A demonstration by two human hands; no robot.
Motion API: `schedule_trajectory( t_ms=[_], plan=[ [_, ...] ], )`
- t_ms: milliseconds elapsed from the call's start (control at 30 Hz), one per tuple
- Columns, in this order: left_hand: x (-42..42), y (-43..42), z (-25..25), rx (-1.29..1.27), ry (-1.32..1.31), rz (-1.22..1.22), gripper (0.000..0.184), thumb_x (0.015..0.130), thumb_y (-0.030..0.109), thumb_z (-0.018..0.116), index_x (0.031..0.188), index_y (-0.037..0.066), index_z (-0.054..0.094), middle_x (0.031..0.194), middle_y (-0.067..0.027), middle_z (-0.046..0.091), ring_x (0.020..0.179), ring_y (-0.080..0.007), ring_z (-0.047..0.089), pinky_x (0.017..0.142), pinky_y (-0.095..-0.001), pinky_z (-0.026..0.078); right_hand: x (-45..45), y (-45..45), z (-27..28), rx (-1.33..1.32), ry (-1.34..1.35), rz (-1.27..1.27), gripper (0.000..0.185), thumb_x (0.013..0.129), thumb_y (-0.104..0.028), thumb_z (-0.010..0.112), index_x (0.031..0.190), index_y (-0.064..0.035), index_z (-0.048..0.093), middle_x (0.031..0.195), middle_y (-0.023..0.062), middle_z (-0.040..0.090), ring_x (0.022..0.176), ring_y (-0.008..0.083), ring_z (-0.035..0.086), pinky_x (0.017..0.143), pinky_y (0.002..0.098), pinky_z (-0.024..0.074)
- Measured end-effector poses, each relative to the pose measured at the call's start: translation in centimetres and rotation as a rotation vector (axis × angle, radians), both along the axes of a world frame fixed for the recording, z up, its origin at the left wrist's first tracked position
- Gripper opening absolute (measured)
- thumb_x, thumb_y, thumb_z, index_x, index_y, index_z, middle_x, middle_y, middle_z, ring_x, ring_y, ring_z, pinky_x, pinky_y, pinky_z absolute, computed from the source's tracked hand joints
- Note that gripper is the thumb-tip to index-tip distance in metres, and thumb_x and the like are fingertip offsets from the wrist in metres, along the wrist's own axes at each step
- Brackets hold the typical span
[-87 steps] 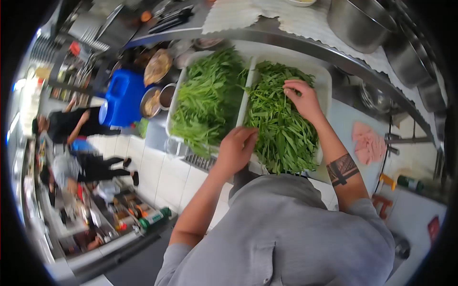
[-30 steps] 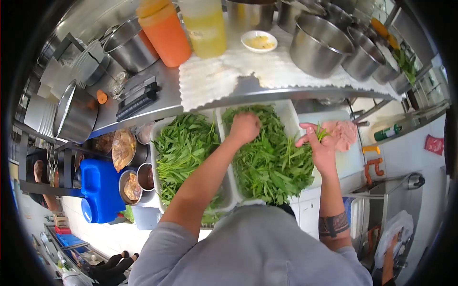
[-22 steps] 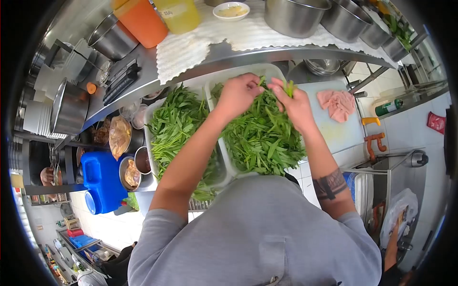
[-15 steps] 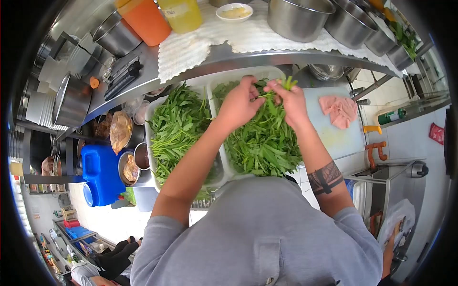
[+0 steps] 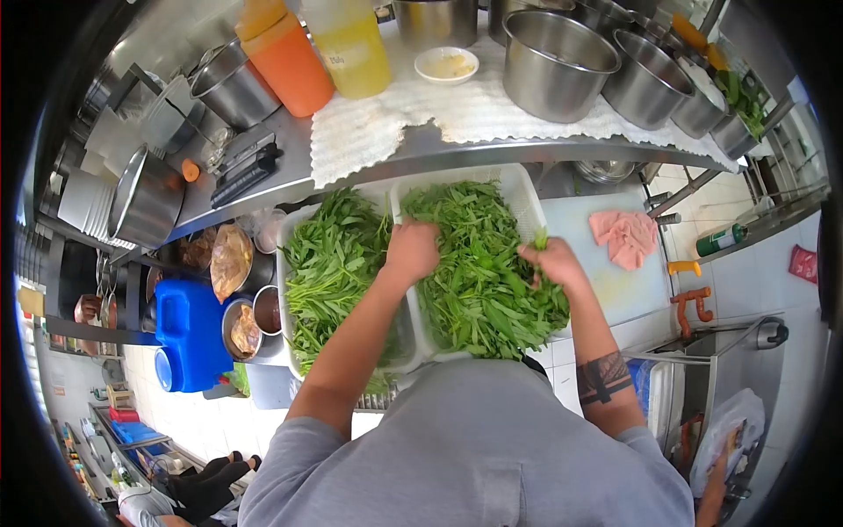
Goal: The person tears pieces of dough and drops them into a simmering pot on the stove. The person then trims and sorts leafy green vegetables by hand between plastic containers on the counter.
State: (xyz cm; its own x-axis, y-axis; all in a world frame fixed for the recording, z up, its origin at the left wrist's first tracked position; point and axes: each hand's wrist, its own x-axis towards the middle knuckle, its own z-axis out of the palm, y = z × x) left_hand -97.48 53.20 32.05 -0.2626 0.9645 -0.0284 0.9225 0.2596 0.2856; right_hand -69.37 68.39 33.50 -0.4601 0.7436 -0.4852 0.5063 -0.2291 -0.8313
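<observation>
Two white plastic baskets, a left one [image 5: 284,263] and a right one [image 5: 527,198], stand side by side, heaped with leafy greens [image 5: 479,272] that look like water spinach. Over the rims where the baskets meet is my left hand [image 5: 413,252], its fingers curled. Leaves show by its fingertips, but what it grips, if anything, is hidden. My right hand [image 5: 555,263] is closed around pale green stems [image 5: 540,239] at the right side of the right basket, just above the heap.
A white cutting board [image 5: 606,285] with a crumpled pink cloth [image 5: 625,239] lies to the right. A steel shelf [image 5: 421,162] crosses ahead, bearing pots [image 5: 562,70], bottles and knives [image 5: 248,171]. At left are a blue jerrycan [image 5: 189,329] and bowls of meat [image 5: 244,332].
My hands have parted and come nearer to me. The left moved left to the baskets' shared rims, the right moved right with the stems. The view has tipped up slightly.
</observation>
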Motion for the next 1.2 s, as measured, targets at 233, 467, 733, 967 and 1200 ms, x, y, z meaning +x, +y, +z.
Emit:
schedule_trajectory(
  t_ms=[233,467,733,967,1200],
  plan=[
    [-0.6,-2.1,0.6,0.231,-0.168,0.031,0.013,0.085,0.007,0.065,0.095,0.007,0.075,0.093,-0.0184,0.074,0.094,-0.0389,0.072,0.088,-0.0526,0.055,0.9,-3.6,-0.9,0.493,-0.23,0.173,0.032,0.095,-0.027,0.078,0.107,0.0026,0.075,0.089,0.02,0.074,0.086,0.0338,0.073,0.082,0.0434,0.0567],
    [0.4,-2.7,8.1,0.418,-0.447,0.248,0.025,0.101,0.015,0.064,0.12,0.006,0.078,0.092,-0.0221,0.077,0.082,-0.0437,0.074,0.081,-0.048,0.061,0.7,-4.3,3.8,0.252,0.311,-0.143,0.022,0.105,-0.017,0.073,0.12,-0.0007,0.076,0.091,0.008,0.076,0.067,0.0075,0.06,0.061,0.0232,0.0473],
    [5.8,0.7,6.8,0.535,-0.845,0.158,0.041,0.107,0.019,0.06,0.138,-0.006,0.067,0.107,-0.0272,0.078,0.098,-0.0338,0.078,0.091,-0.039,0.057,-8.6,-5.6,5.8,0.99,0.32,0.194,0.027,0.097,-0.012,0.078,0.122,-0.002,0.075,0.1,0.0068,0.08,0.085,0.0165,0.07,0.078,0.0327,0.056],
    [5.3,-3.4,5.4,0.4,-0.9,0.314,0.046,0.103,0.014,0.066,0.146,-0.003,0.061,0.121,-0.0192,0.078,0.11,-0.0197,0.073,0.098,-0.0315,0.055,-5.0,-2.5,4.4,0.581,0.263,0.033,0.018,0.097,-0.015,0.078,0.108,-0.0008,0.076,0.087,0.0055,0.074,0.078,0.0148,0.065,0.075,0.0314,0.0521],
    [8.3,-8.3,1.5,0.292,-0.398,-0.057,0.035,0.094,0.019,0.073,0.126,0.003,0.074,0.118,-0.0215,0.075,0.114,-0.041,0.069,0.102,-0.0464,0.054,0.3,-1.6,6.5,0.462,0.137,0.218,0.019,0.095,-0.017,0.082,0.099,-0.001,0.073,0.075,-0.0005,0.066,0.068,0.0104,0.053,0.066,0.0306,0.0472]
  ],
)
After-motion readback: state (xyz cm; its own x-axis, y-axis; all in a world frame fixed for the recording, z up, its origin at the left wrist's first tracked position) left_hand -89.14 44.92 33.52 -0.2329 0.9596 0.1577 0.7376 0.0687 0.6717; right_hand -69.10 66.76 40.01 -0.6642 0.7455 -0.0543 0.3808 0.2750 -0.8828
